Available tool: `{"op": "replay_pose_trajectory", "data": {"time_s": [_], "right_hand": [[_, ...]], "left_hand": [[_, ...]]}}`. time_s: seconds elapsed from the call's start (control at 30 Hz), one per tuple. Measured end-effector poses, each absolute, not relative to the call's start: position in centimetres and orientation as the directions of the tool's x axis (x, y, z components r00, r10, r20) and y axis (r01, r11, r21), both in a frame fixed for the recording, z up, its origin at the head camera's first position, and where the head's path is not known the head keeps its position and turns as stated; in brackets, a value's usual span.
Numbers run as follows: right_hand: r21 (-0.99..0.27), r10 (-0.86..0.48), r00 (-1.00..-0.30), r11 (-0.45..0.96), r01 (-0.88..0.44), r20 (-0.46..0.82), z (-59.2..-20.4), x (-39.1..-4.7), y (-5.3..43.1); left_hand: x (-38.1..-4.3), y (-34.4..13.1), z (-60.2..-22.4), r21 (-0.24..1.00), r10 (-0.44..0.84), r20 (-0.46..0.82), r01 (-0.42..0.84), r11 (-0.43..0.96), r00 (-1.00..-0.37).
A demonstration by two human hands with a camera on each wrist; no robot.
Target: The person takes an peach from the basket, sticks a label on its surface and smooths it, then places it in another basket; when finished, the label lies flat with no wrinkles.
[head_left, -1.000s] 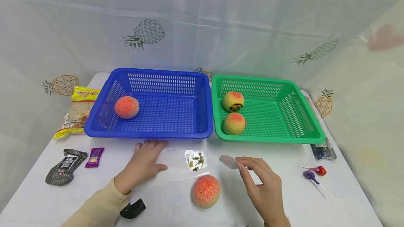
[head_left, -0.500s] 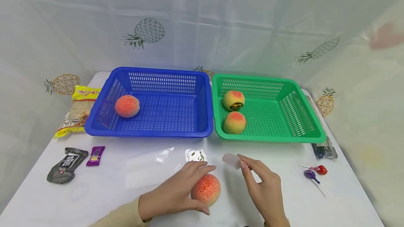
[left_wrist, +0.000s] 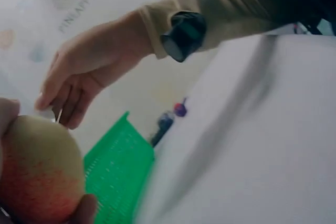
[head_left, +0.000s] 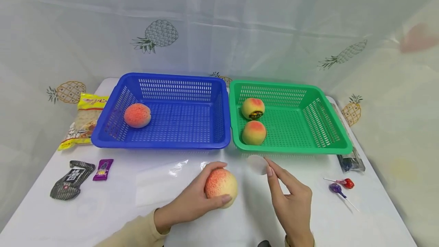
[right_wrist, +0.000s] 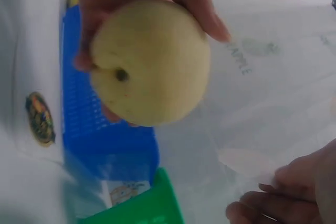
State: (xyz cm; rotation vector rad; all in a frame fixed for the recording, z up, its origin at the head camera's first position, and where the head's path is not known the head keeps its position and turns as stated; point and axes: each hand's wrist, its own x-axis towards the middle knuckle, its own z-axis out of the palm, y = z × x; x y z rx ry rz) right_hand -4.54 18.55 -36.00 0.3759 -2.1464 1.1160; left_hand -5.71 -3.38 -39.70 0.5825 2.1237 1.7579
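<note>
My left hand grips a red and pale yellow peach from its left side, with fingers over the top and the thumb along the front. In the right wrist view the pale underside of the peach shows a small dark pit. Just right of it, my right hand pinches a thin, whitish, translucent round sticker by its edge, apart from the peach. A clear plastic sheet lies flat behind the left hand; its round printed label shows in the right wrist view.
At the back stand a blue basket with one peach and a green basket with two peaches. Snack packets lie at the left. Two lollipops lie at the right.
My left hand has left the plastic sheet, moved right to the peach, gripped it and turned it so its pale side faces right. The right hand has shifted slightly forward with the sticker.
</note>
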Motion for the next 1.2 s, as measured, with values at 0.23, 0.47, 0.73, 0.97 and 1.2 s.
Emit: {"op": "replay_pose_trajectory", "data": {"time_s": [0.23, 0.47, 0.73, 0.97, 1.2], "right_hand": [[-0.334, -0.119, -0.484, 0.583, -0.741, 0.867, -33.3, -5.5, 15.4], [-0.134, -0.298, -0.427, 0.668, -0.732, 0.854, -32.7, -5.3, 13.5], [-0.103, -0.378, -0.415, 0.625, -0.774, 0.828, -32.8, -4.9, 12.8], [-0.107, -0.452, -0.427, 0.578, -0.809, 0.783, -32.6, -4.5, 12.6], [-0.191, -0.462, -0.443, 0.494, -0.848, 0.768, -32.0, -4.5, 12.8]], "left_hand": [[-6.5, -4.4, -37.5, 0.996, 0.336, 0.053, 0.072, 0.046, -0.940], [-6.4, -4.4, -37.4, 0.960, 0.295, 0.228, 0.264, 0.090, -0.928], [-6.4, -4.5, -37.4, 0.954, 0.285, 0.235, 0.276, 0.113, -0.929], [-6.5, -4.6, -37.6, 0.952, 0.304, 0.248, 0.289, 0.099, -0.920], [-6.3, -4.6, -37.5, 0.967, 0.422, 0.252, 0.213, -0.137, -0.871]]}}
